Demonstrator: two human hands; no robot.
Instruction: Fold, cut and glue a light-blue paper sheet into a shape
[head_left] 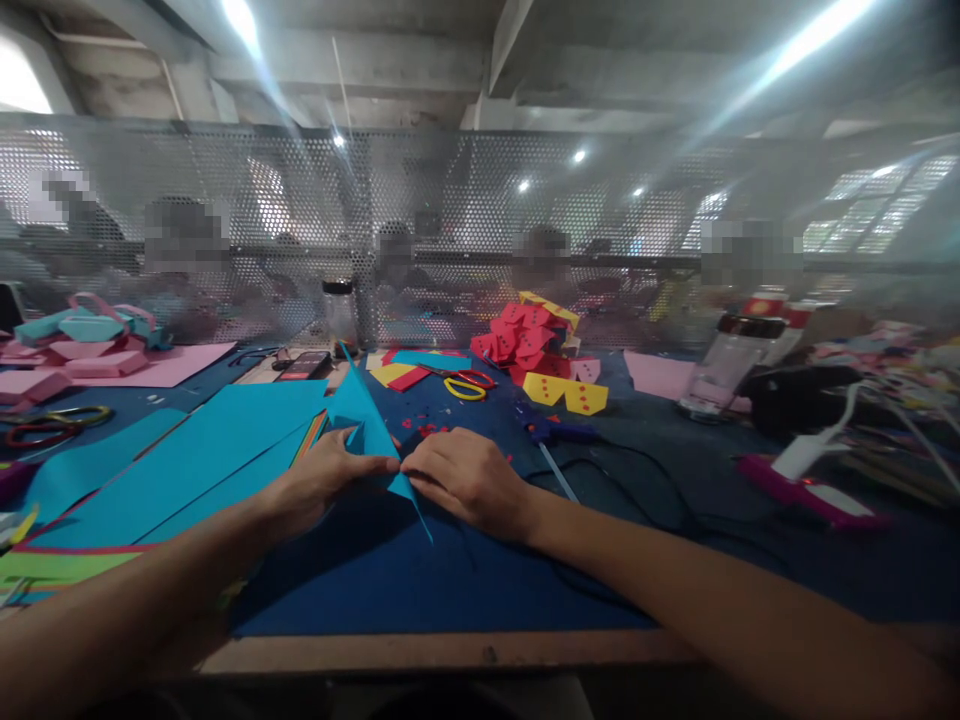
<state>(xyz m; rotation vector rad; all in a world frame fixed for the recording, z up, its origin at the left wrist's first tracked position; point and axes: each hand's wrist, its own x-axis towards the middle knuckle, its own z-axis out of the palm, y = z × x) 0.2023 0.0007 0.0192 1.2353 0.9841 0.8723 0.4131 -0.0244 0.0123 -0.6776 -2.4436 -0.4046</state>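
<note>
A folded sheet of blue paper point(364, 410) stands tilted above the table, between my two hands. My left hand point(322, 470) grips its left side, thumb stretched toward the fold. From the right, my right hand point(469, 480) pinches the paper's near edge, its fingers curled and meeting the left thumb. Beside my left hand lies a stack of blue paper sheets point(225, 450), with other colours showing at its edges. Small red paper scraps point(431, 430) are scattered just beyond my right hand.
Red-and-yellow-handled scissors point(469, 383) and a heap of red paper pieces point(525, 340) lie farther back. A blue glue gun point(555, 428) with its cable is right of centre. A power strip point(814, 490) and a clear bottle point(731, 365) stand right. A perforated metal screen point(450, 200) closes the back.
</note>
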